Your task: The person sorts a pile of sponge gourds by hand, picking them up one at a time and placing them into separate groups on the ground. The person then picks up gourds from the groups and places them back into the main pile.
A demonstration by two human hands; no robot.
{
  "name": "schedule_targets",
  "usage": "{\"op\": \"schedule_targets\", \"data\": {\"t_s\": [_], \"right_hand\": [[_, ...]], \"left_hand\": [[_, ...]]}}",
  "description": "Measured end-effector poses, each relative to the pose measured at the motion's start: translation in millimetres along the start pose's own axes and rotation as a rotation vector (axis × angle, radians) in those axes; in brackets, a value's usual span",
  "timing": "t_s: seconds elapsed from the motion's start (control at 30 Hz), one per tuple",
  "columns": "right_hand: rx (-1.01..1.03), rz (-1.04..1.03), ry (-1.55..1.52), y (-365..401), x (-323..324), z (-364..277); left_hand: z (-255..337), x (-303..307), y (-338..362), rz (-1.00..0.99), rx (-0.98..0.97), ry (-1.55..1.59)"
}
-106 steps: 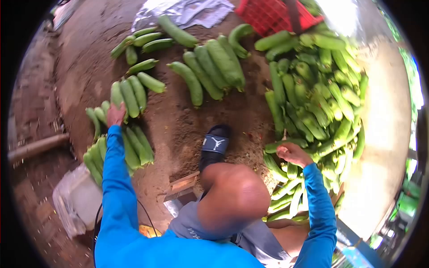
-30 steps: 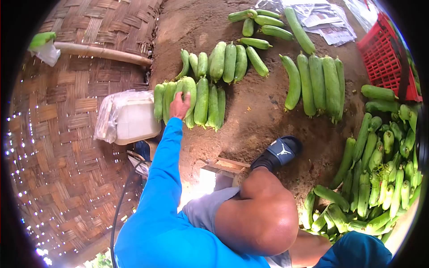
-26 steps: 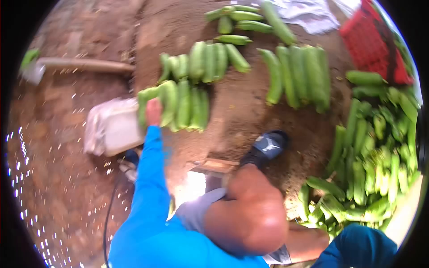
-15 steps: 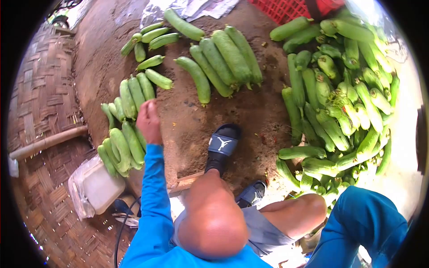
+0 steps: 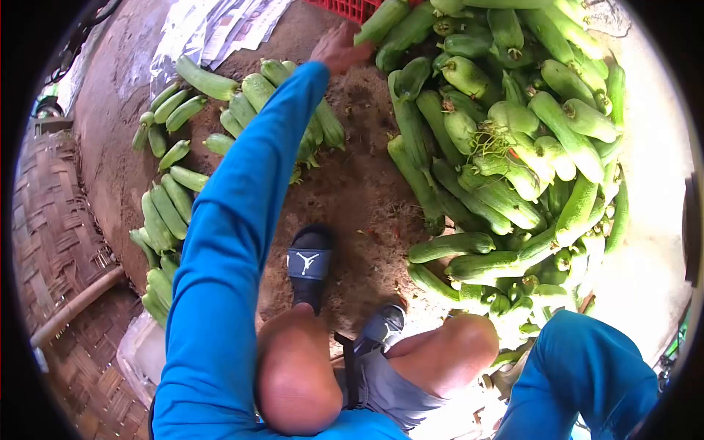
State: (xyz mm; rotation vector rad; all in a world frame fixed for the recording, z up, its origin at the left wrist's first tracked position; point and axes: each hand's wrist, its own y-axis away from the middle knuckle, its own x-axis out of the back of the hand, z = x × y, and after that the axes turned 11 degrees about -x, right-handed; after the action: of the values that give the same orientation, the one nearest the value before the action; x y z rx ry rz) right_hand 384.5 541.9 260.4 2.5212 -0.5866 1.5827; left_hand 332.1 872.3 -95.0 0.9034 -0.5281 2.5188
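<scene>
My left hand (image 5: 342, 50) stretches out at the top of the view, at the near end of a long green gourd (image 5: 383, 20) on the upper left edge of the big pile. Thumb and fingers lie about that end, closed on it as far as the blur shows. More gourds (image 5: 469, 81) are heaped to the right, one bunch with thin stringy stems on top. Under my left forearm lies a row of larger gourds (image 5: 258, 92), partly hidden by the sleeve. My right hand is out of view; only the bent right sleeve (image 5: 587, 367) shows at the lower right.
Smaller gourds (image 5: 167, 209) lie in groups on the left. Newspaper and plastic sheets (image 5: 235, 29) spread at the top, beside a red crate (image 5: 352, 9). A woven mat wall (image 5: 55, 213) and a pale plastic container (image 5: 143, 352) are at the left. My sandalled feet (image 5: 308, 264) rest on bare soil.
My left hand has moved from the small gourds on the left, up and across to the gourd at the pile's edge. The whole view has shifted to the right.
</scene>
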Motion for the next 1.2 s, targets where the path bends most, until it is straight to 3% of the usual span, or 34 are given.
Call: {"op": "schedule_targets", "data": {"t_s": [0.07,0.2,0.3,0.33,0.37,0.43,0.47,0.5,0.57,0.6,0.67,0.7,0.77,0.8,0.83,0.9,0.97,1.0,1.03,1.13,1.2], "right_hand": [[0.011,-0.015,-0.022,-8,-1,4],[0.029,-0.066,-0.051,-23,-4,12],[0.033,-0.11,-0.036,-33,-9,23],[0.043,-0.118,-0.054,-34,-12,24],[0.053,-0.128,-0.067,-35,-12,23],[0.071,-0.152,-0.106,-37,-13,21],[0.082,-0.165,-0.122,-37,-13,20],[0.1,-0.188,-0.139,-37,-13,19],[0.142,-0.222,-0.175,-34,-14,18],[0.171,-0.26,-0.189,-31,-16,17],[0.234,-0.332,-0.226,-22,-24,11],[0.28,-0.361,-0.263,-14,-27,6],[0.375,-0.436,-0.324,6,-33,-10],[0.432,-0.486,-0.361,18,-36,-19],[0.49,-0.529,-0.389,31,-36,-27],[0.581,-0.596,-0.429,55,-39,-41],[0.646,-0.655,-0.44,70,-41,-48],[0.668,-0.683,-0.451,78,-42,-54],[0.689,-0.706,-0.463,84,-40,-58],[0.718,-0.758,-0.489,103,-36,-73],[0.725,-0.789,-0.479,110,-33,-78]], "left_hand": [[-9,-2,-37,0.073,0.179,-0.18],[-13,-34,-66,0.05,0.305,-0.352],[-42,-45,-75,-0.051,0.121,-0.264],[-39,-49,-68,0.133,0.048,-0.319],[-39,-42,-62,0.123,0.047,-0.346],[-18,-10,-50,-0.158,0.075,-0.171],[-47,-11,-45,-0.141,-0.078,-0.059],[-33,4,-29,-0.152,-0.07,-0.07],[24,39,18,-0.141,0.246,0.467],[24,46,43,-0.133,0.274,0.477],[17,69,99,-0.123,0.467,0.937],[8,75,138,0.033,0.445,0.984],[49,114,199,0.155,0.803,0.786],[29,116,249,0.195,0.627,0.852],[40,135,283,0.259,0.657,0.823],[79,156,340,0.201,0.682,0.778],[110,188,400,0.219,0.941,0.656],[92,197,444,0.156,0.895,0.697],[82,206,489,0.17,0.884,0.544],[96,258,577,0.265,0.978,0.266],[92,276,632,0.488,1.148,0.212]]}}
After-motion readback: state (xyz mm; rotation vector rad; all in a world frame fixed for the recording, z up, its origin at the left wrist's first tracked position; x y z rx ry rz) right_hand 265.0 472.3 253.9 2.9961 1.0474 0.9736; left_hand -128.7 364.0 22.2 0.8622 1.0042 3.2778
